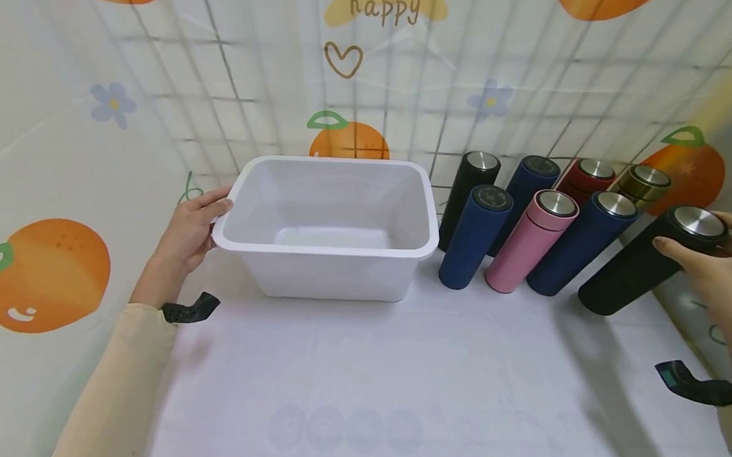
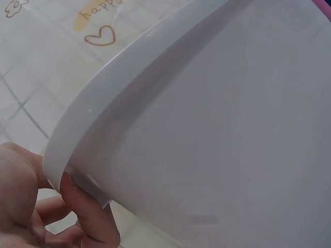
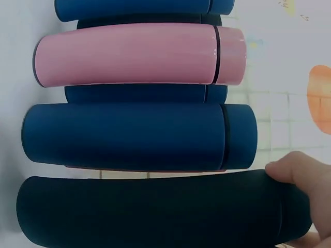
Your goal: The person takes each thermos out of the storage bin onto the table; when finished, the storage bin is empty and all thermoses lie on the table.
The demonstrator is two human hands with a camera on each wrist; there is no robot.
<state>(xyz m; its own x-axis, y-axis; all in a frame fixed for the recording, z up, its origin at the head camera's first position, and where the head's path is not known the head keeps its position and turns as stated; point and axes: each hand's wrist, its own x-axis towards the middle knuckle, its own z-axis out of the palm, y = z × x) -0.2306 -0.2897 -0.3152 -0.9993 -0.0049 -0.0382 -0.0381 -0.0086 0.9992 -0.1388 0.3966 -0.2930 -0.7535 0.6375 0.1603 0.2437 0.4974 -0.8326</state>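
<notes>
My left hand (image 1: 192,228) grips the left rim of a white plastic tub (image 1: 337,273), fingers curled under the edge in the left wrist view. The inside of the tub shows bare walls and floor. At the far right my right hand (image 1: 715,256) holds a black thermos bottle (image 1: 636,269) around its lid end, thumb on the near side. A blue thermos (image 1: 584,241) stands just left of it, then a pink thermos (image 1: 531,243) and another blue thermos (image 1: 475,238) beside the tub.
Behind the front row stand a second black thermos (image 1: 470,184), a blue one (image 1: 533,175), a red one (image 1: 588,177) and a gold one (image 1: 643,184). A wire grid under a printed cloth (image 1: 265,104) rises at the back. White cloth covers the table (image 1: 371,363).
</notes>
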